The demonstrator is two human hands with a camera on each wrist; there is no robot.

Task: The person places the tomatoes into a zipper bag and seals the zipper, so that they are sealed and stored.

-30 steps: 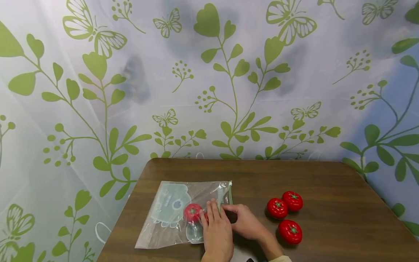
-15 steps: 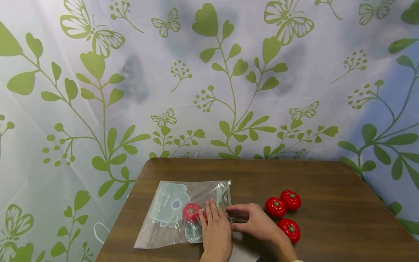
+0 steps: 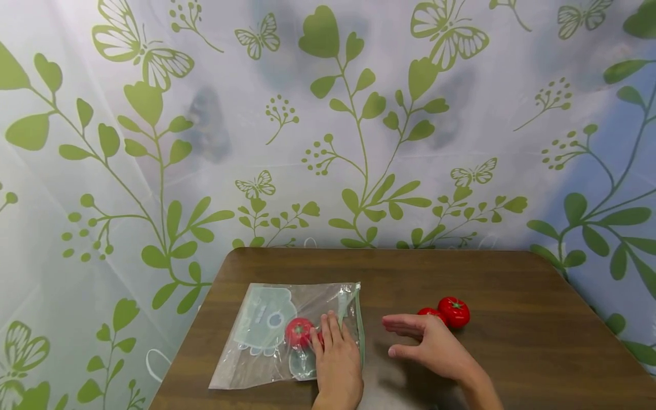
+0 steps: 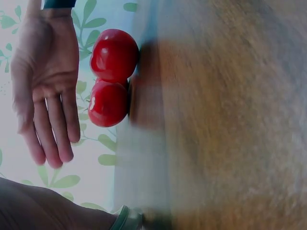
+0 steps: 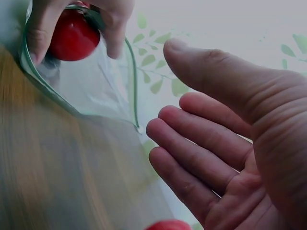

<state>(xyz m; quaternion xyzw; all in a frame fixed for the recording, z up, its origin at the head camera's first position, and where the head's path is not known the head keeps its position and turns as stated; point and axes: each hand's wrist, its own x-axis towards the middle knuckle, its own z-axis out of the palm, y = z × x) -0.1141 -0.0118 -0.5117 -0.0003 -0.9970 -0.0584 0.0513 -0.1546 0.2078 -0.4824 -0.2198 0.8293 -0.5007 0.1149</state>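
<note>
In the head view, a clear zip bag (image 3: 277,364) with a pale green print lies flat at the table's left. One glossy red tomato (image 3: 299,332) shows through it. My left hand (image 3: 338,364) rests on the bag by its mouth, fingers straight. The right wrist view has the green-edged mouth (image 5: 135,81) gaping, with a tomato (image 5: 74,37) inside, between the left hand's thumb and fingers. My right hand (image 3: 433,347) hovers right of the bag, thumb apart from nearly straight fingers, holding nothing. Behind it are two loose tomatoes (image 3: 454,312), one partly hidden.
The brown wooden table (image 3: 389,273) ends at a back edge against a hanging cloth (image 3: 287,142) printed with green leaves and butterflies. The left wrist view shows two tomatoes (image 4: 114,55) close beside the right palm.
My right hand has left the bag's mouth and moved right, its fingers opening. It now covers the nearest loose tomato and part of another. The left hand stays on the bag.
</note>
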